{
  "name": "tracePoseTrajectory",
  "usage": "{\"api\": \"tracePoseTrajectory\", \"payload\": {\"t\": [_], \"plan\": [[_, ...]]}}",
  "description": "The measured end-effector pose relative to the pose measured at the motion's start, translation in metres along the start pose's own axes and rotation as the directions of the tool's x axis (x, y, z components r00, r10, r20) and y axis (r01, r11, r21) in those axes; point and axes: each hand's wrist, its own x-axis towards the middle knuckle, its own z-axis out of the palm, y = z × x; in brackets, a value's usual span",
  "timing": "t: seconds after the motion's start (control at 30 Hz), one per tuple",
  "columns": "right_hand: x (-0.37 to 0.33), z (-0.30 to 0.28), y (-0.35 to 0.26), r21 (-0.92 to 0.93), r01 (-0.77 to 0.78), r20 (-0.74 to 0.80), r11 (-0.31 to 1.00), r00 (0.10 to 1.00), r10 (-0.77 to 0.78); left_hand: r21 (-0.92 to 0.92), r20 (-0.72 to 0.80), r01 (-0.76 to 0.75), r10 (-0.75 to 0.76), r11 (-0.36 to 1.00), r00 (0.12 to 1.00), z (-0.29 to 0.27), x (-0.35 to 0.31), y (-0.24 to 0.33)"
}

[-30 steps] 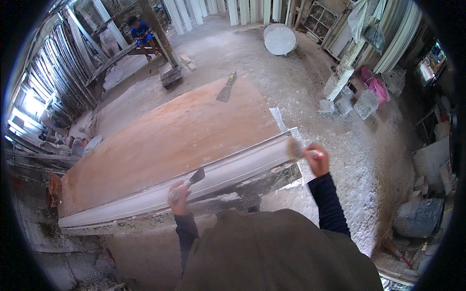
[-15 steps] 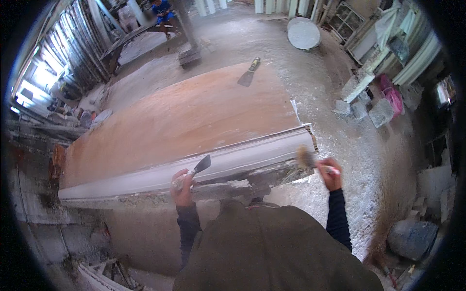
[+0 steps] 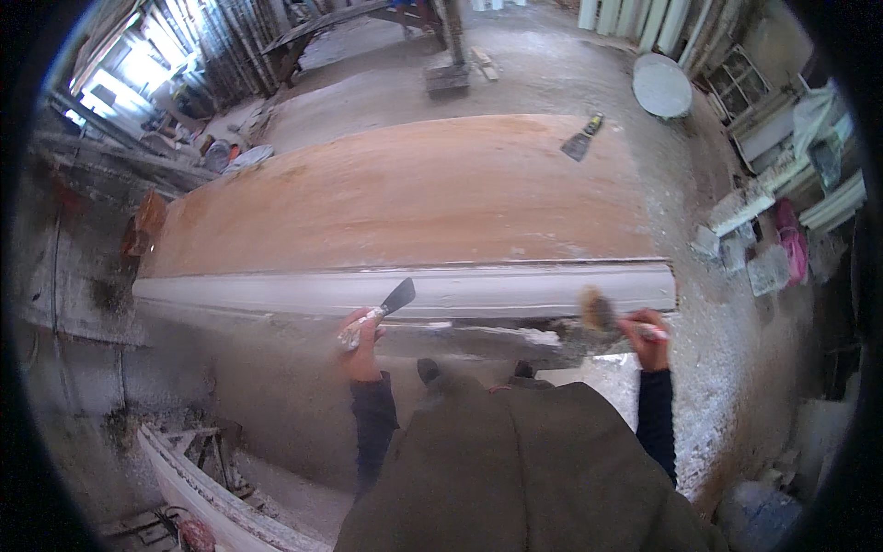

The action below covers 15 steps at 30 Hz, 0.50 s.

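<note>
My left hand [image 3: 361, 348] is closed around the white-smeared handle of a putty knife [image 3: 399, 295]. Its dark blade points up and right, over the near side of a long white plaster moulding [image 3: 497, 287]. In my right hand [image 3: 648, 342] is a brush [image 3: 598, 309] with pale, motion-blurred bristles. The bristles are by the moulding's near edge, short of its right end; contact is hard to tell. The moulding runs along the near edge of an orange-brown board [image 3: 395, 198]. On the board's far right lies a second putty knife [image 3: 581, 142].
Beyond the board stand a post on a block [image 3: 447, 80] and a round white disc-like top [image 3: 662, 86]. Pale blocks [image 3: 767, 272] and a pink bundle [image 3: 791, 241] lie at right. A long white moulding-like piece [image 3: 216, 497] is at lower left.
My view has turned, so the board appears more level and farther right. The brush has shifted left from the moulding's right end. Both hands keep their tools.
</note>
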Motion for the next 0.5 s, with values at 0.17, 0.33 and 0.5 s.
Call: {"api": "tracePoseTrajectory", "payload": {"t": [0.17,0.33,0.5], "plan": [[0.006,-0.031,-0.006,-0.553,-0.072,-0.391,0.830,0.902,-0.182,-0.053,-0.048,-0.002,0.000,0.999,0.999,-0.076,0.052,-0.003],[0.059,0.121,-0.042,0.592,-0.299,-0.268,0.748,0.803,0.533,-0.301,-0.037,0.129,-0.147,0.945,0.988,-0.131,0.129,0.015],[0.124,0.291,-0.082,0.774,-0.514,0.285,0.369,0.804,0.522,-0.509,0.188,0.265,-0.195,0.819,0.963,-0.169,0.233,-0.025]]}}
